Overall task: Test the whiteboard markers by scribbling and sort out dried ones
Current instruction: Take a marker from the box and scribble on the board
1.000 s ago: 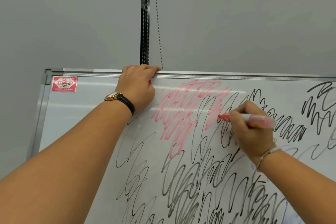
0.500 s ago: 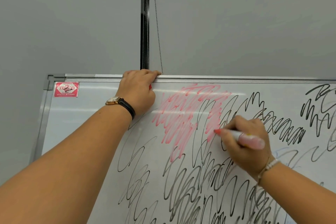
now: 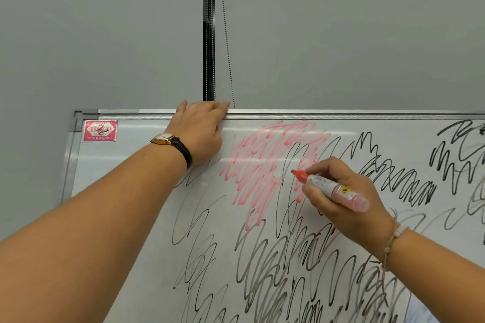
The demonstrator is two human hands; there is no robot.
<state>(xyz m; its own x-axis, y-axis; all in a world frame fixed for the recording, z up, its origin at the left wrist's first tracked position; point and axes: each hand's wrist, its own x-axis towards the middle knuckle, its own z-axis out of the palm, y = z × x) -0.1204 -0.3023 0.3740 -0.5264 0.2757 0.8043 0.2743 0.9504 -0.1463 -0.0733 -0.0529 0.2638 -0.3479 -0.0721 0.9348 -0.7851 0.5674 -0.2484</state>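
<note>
A whiteboard (image 3: 147,170) fills the lower view, covered in black scribbles with a pale red scribble patch (image 3: 262,165) near its top. My right hand (image 3: 349,199) grips a red marker (image 3: 333,189) with a clear pinkish barrel. Its red tip points left at the right edge of the red patch, at or just off the board surface. My left hand (image 3: 202,134) hooks its fingers over the board's top frame (image 3: 341,114). A small red piece shows under that palm, mostly hidden.
A red brand sticker (image 3: 100,130) sits in the board's top left corner. Behind the board is a grey wall with a black vertical strip (image 3: 209,34) and a thin bead chain (image 3: 227,34) hanging beside it.
The marker tip went down along the right side of the red patch, then came back up and slightly left. My left hand stayed on the top frame.
</note>
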